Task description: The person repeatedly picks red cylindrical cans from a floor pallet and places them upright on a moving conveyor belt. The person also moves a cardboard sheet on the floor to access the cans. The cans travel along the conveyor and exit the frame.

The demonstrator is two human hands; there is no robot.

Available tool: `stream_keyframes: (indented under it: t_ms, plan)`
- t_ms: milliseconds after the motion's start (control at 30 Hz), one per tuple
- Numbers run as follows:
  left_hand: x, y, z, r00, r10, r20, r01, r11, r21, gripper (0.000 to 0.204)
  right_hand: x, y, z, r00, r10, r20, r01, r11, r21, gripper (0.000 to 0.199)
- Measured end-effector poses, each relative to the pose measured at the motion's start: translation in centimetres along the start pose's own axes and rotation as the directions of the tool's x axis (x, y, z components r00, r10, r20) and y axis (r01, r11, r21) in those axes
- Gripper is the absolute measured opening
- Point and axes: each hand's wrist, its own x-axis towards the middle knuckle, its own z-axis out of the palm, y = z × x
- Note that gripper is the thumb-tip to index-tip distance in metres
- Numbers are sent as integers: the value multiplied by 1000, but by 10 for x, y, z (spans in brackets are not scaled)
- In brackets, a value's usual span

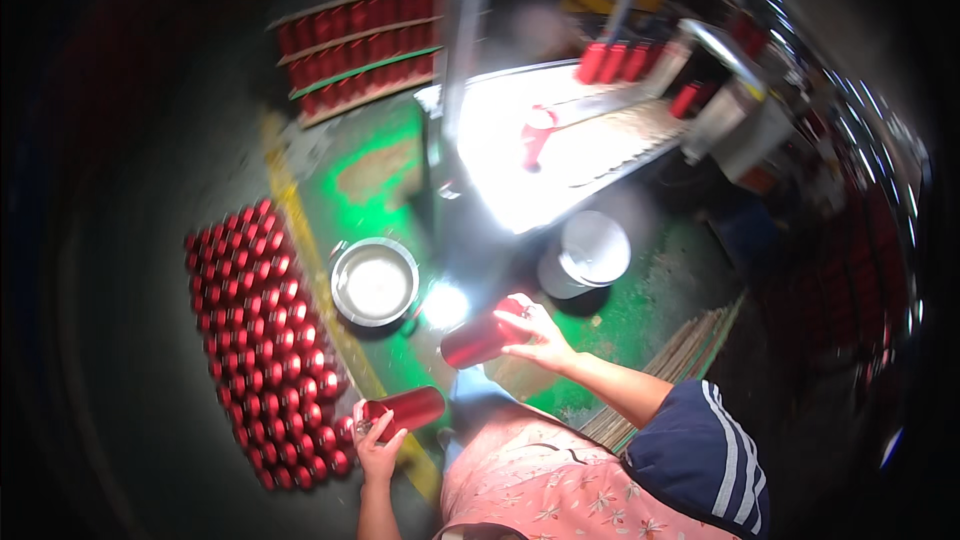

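Observation:
My left hand (pixel 378 448) is closed round one end of a shiny red metal cylinder (pixel 416 407), shaped like a bottle or tumbler body and lying nearly level. In front of my body, my right hand (pixel 540 340) grips a second red cylinder (pixel 474 341), tilted with its lower end to the left. To the left of my left hand stands a dense block of similar red cylinders (pixel 265 340) in rows. Whether either held cylinder has an open end cannot be made out.
A round metal basin (pixel 375 282) and a white bucket (pixel 598 248) stand on the green floor. Beyond is a brightly lit table (pixel 510 180) with a red cylinder (pixel 537 140) on it. Shelved red cylinders (pixel 360 50) stand far left; flat strips (pixel 690 350) lie right.

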Motion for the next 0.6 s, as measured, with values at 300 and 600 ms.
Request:
stream_keyframes:
  t_ms: [300,600]
  plan:
    - [148,131,164,887,153,436,169,771,-614,68,-136,7,-207,595,458,-661,120,762,636,68]
    - [203,242,415,679,128,723,703,172,-690,67,-105,113,-346,576,708,-409,577,3,817,50]
